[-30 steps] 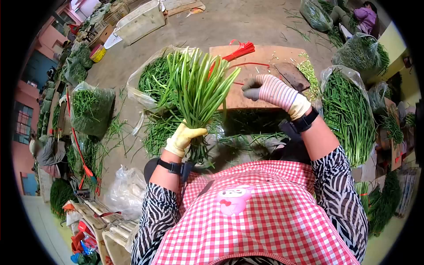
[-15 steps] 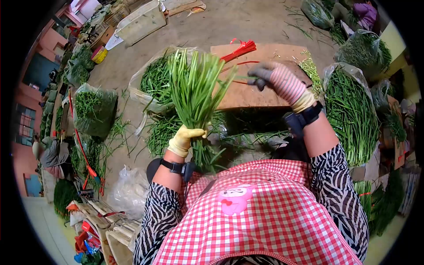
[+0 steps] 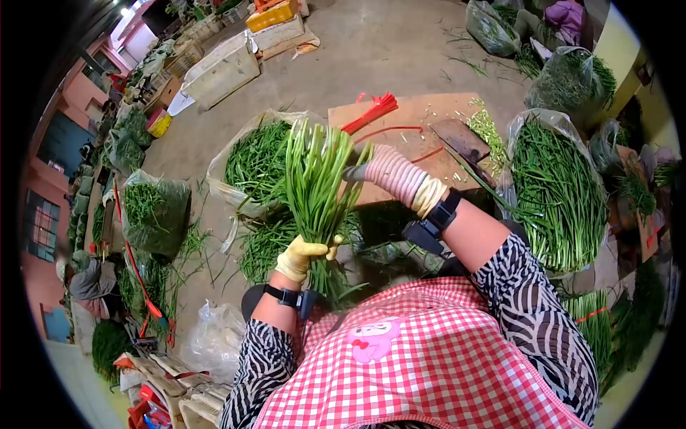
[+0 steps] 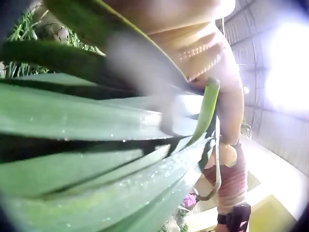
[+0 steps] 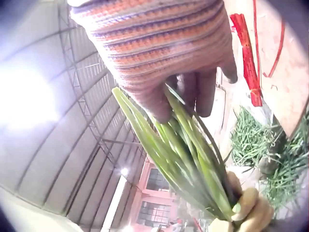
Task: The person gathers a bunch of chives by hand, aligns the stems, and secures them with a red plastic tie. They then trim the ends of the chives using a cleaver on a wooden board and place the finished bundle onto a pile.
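Observation:
My left hand (image 3: 301,259), in a yellow glove, grips a bunch of green stalks (image 3: 318,186) low down, the pale cut ends pointing up and leaves hanging below. The right hand (image 3: 394,171), in a striped glove with grey fingertips, is at the bunch's upper right side. In the right wrist view its fingers (image 5: 205,94) bend down over the stalk tops (image 5: 178,140); whether they pinch any stalk is unclear. Long leaves (image 4: 87,116) fill much of the left wrist view, with the yellow glove (image 4: 203,53) behind them.
A board (image 3: 443,107) ahead bears red ties (image 3: 371,113), a dark block (image 3: 461,139) and cut bits. Bags of greens stand left (image 3: 153,214) and right (image 3: 557,193) of it. A white crate (image 3: 221,71) lies farther off.
The right hand has moved left from over the board to the top of the bunch. My left hand still grips the bunch. The head view has shifted slightly, showing more of the far floor.

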`<action>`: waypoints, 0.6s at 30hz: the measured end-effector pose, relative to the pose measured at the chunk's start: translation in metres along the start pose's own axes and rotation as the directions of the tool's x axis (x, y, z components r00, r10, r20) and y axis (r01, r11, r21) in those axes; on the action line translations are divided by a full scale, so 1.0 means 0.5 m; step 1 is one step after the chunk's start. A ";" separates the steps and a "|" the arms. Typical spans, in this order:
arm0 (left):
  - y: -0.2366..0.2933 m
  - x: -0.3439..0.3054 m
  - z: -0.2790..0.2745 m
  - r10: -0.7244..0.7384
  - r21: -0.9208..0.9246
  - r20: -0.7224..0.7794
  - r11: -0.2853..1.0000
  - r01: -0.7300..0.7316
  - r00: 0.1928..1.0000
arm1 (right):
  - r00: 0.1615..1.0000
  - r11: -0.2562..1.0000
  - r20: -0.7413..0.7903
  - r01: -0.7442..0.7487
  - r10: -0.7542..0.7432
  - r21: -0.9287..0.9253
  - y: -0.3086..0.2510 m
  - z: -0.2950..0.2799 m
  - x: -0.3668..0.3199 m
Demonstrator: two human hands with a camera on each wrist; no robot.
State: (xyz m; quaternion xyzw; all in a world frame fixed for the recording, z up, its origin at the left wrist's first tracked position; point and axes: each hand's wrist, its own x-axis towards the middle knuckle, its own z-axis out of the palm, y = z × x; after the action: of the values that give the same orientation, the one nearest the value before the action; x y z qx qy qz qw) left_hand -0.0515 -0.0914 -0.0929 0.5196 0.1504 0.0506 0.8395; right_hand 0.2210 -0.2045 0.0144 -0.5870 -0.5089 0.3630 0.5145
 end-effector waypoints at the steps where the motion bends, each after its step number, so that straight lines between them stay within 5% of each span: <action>1: 0.000 -0.001 -0.002 -0.025 0.005 0.010 1.000 0.025 1.000 | 1.000 0.990 0.001 0.016 -0.016 -0.143 -0.003 -0.002 -0.004; 4: -0.004 -0.005 0.001 -0.012 -0.007 0.002 1.000 0.012 1.000 | 1.000 0.956 -0.009 0.008 -0.012 -0.292 0.001 -0.005 -0.008; 7: -0.004 -0.004 -0.003 -0.025 -0.023 0.025 0.999 0.025 0.999 | 0.998 0.960 -0.049 -0.057 0.046 -0.272 0.018 0.003 0.002; 9: -0.004 -0.005 -0.003 -0.037 -0.030 0.053 0.999 0.039 0.998 | 0.997 0.978 -0.036 0.064 -0.073 -0.201 0.044 0.018 0.015; 11: -0.001 -0.005 -0.003 -0.019 -0.002 0.077 1.000 0.019 0.997 | 0.999 0.988 -0.019 -0.047 0.045 -0.148 0.025 0.007 -0.001; 13: 0.006 -0.004 0.003 -0.018 -0.005 0.113 1.000 0.019 0.993 | 0.999 0.948 -0.040 -0.022 0.010 -0.317 0.035 0.006 0.012; 15: 0.004 0.001 -0.002 0.006 -0.002 0.148 1.000 -0.006 0.989 | 0.996 0.971 0.006 0.087 -0.088 -0.224 0.043 0.006 0.009; 18: 0.000 -0.004 0.000 -0.012 0.000 0.077 1.000 0.012 0.997 | 0.994 0.982 -0.108 -0.038 0.018 -0.187 0.062 0.022 0.011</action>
State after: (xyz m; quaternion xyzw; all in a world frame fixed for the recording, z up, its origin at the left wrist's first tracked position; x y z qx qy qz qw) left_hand -0.0535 -0.0920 -0.0924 0.5199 0.1212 0.0257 0.8452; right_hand 0.2189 -0.1953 -0.0176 -0.6587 -0.5046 0.2890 0.4775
